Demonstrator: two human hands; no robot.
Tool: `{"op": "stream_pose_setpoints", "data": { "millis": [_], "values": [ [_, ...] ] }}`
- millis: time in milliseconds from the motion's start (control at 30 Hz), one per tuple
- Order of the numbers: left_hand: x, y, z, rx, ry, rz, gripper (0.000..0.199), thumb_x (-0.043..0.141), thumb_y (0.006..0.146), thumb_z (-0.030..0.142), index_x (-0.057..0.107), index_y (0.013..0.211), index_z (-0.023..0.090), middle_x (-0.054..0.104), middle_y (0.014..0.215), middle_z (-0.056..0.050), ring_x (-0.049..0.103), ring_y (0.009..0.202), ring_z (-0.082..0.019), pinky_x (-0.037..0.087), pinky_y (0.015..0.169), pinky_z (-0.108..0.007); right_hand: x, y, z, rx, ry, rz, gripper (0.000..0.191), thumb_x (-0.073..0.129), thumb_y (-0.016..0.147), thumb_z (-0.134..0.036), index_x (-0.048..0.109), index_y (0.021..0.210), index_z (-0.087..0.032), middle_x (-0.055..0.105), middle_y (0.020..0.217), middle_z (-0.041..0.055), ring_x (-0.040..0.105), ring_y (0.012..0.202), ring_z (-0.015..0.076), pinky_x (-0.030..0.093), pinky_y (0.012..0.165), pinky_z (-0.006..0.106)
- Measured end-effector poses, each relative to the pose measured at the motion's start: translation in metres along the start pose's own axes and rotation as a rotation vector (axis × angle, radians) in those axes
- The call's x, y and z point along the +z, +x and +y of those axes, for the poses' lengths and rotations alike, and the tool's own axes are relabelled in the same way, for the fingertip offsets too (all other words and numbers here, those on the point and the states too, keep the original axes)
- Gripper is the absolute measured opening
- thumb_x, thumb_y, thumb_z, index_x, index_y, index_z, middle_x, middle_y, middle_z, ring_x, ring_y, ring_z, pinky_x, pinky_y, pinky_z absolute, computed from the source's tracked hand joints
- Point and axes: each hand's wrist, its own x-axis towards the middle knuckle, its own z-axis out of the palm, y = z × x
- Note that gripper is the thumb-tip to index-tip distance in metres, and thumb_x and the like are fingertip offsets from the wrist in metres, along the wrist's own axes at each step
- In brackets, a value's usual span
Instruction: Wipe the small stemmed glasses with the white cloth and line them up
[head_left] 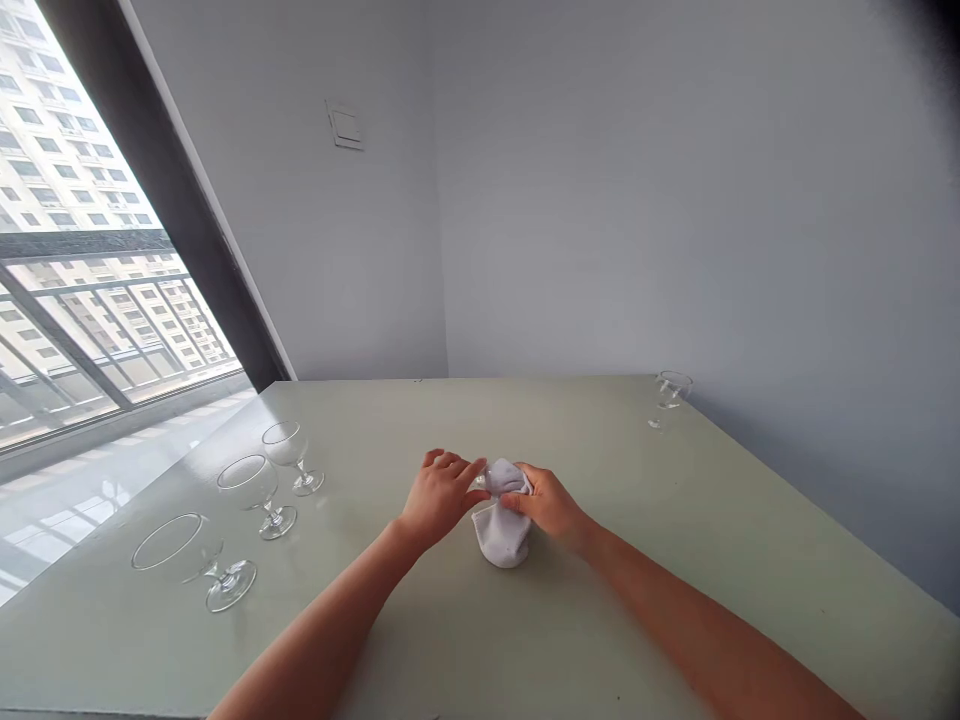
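Note:
A white terry sock (502,532) stands bunched on the pale green table (600,450), near the middle, with its top gathered into a twisted neck. Something may be inside it, but the cloth hides that. My left hand (441,497) reaches in from the left, its fingertips on the gathered top. My right hand (545,503) comes from the right and grips the same neck between thumb and fingers. Both hands stay close together above the sock's lower bulge.
Several clear stemmed glasses stand in a row along the table's left side, the nearest (193,560) closest to me. Another stemmed glass (670,392) stands at the far right corner. Walls close the far side, and a window (75,250) lies left.

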Motion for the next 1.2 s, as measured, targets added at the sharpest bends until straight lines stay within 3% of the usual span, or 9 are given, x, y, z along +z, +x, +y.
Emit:
{"op": "stream_pose_setpoints", "data": {
  "millis": [167, 433, 533, 633, 700, 867, 967, 1133, 1200],
  "values": [
    [-0.002, 0.004, 0.006, 0.017, 0.02, 0.018, 0.036, 0.051, 0.085, 0.039, 0.054, 0.116, 0.021, 0.069, 0.089, -0.007, 0.061, 0.087, -0.021, 0.028, 0.099, -0.046, 0.003, 0.004, 0.0, 0.05, 0.1, -0.003, 0.027, 0.056, 0.078, -0.044, 0.053, 0.081, -0.017, 0.043, 0.06, -0.0043, 0.039, 0.051, 0.0107, 0.031, 0.048, 0.025],
    [-0.01, 0.001, -0.007, 0.016, -0.098, -0.104, 0.029, 0.04, 0.09, 0.042, 0.064, 0.093, 0.026, 0.066, 0.062, 0.007, 0.058, 0.052, -0.008, 0.042, 0.057, -0.02, -0.003, -0.011, -0.02, -0.02, -0.061, -0.102, 0.017, 0.072, 0.067, -0.027, 0.063, 0.08, -0.019, 0.057, 0.07, -0.0023, 0.047, 0.064, 0.0135, 0.033, 0.057, 0.025],
    [-0.009, 0.0, 0.002, -0.024, -0.043, -0.047, 0.029, 0.042, 0.09, 0.037, 0.058, 0.109, 0.022, 0.07, 0.08, -0.001, 0.063, 0.073, -0.016, 0.045, 0.077, -0.031, -0.004, -0.005, -0.013, -0.012, 0.002, -0.042, 0.024, 0.07, 0.069, -0.035, 0.061, 0.084, -0.018, 0.055, 0.069, -0.0018, 0.048, 0.063, 0.0139, 0.035, 0.057, 0.026],
    [-0.005, 0.001, 0.01, -0.033, 0.02, 0.022, 0.037, 0.046, 0.089, 0.027, 0.047, 0.125, 0.019, 0.067, 0.102, -0.011, 0.057, 0.1, -0.024, 0.026, 0.1, -0.049, -0.003, 0.003, -0.005, 0.004, 0.089, 0.019, 0.031, 0.062, 0.075, -0.044, 0.057, 0.088, -0.017, 0.052, 0.069, -0.0006, 0.048, 0.061, 0.0139, 0.037, 0.056, 0.027],
    [-0.003, 0.001, 0.01, -0.02, 0.028, 0.031, 0.034, 0.045, 0.089, 0.026, 0.05, 0.122, 0.02, 0.068, 0.099, -0.01, 0.058, 0.097, -0.022, 0.022, 0.103, -0.048, -0.002, 0.004, -0.004, 0.016, 0.112, 0.008, 0.032, 0.058, 0.077, -0.047, 0.056, 0.088, -0.016, 0.051, 0.067, -0.0004, 0.047, 0.058, 0.0132, 0.037, 0.054, 0.027],
    [-0.002, 0.001, -0.004, -0.029, -0.029, -0.021, 0.029, 0.05, 0.085, 0.043, 0.059, 0.105, 0.023, 0.068, 0.069, 0.002, 0.061, 0.064, -0.014, 0.043, 0.076, -0.03, -0.003, -0.004, -0.01, -0.02, 0.025, -0.046, 0.024, 0.069, 0.069, -0.033, 0.06, 0.087, -0.019, 0.055, 0.071, -0.002, 0.048, 0.063, 0.0129, 0.036, 0.056, 0.025],
    [-0.002, -0.001, -0.005, -0.017, -0.071, -0.079, 0.025, 0.049, 0.085, 0.047, 0.062, 0.091, 0.026, 0.064, 0.058, 0.008, 0.055, 0.05, -0.009, 0.041, 0.059, -0.022, -0.004, -0.005, -0.009, -0.026, -0.021, -0.055, 0.02, 0.072, 0.067, -0.027, 0.062, 0.081, -0.019, 0.056, 0.069, -0.0027, 0.048, 0.065, 0.0133, 0.035, 0.057, 0.025],
    [0.001, 0.0, 0.003, -0.061, -0.027, -0.015, 0.035, 0.048, 0.088, 0.033, 0.05, 0.12, 0.021, 0.067, 0.099, -0.009, 0.057, 0.098, -0.024, 0.032, 0.094, -0.043, 0.002, 0.003, 0.0, 0.006, 0.053, 0.029, 0.024, 0.061, 0.076, -0.037, 0.055, 0.088, -0.018, 0.052, 0.067, -0.002, 0.047, 0.059, 0.0127, 0.036, 0.054, 0.026],
    [0.0, 0.002, 0.003, -0.06, -0.041, -0.032, 0.035, 0.049, 0.087, 0.033, 0.051, 0.12, 0.02, 0.067, 0.094, -0.009, 0.058, 0.094, -0.024, 0.031, 0.094, -0.043, 0.004, 0.002, -0.001, 0.019, 0.062, 0.026, 0.024, 0.058, 0.078, -0.039, 0.054, 0.088, -0.018, 0.049, 0.065, -0.0023, 0.045, 0.056, 0.0123, 0.034, 0.051, 0.026]
  ]
}}
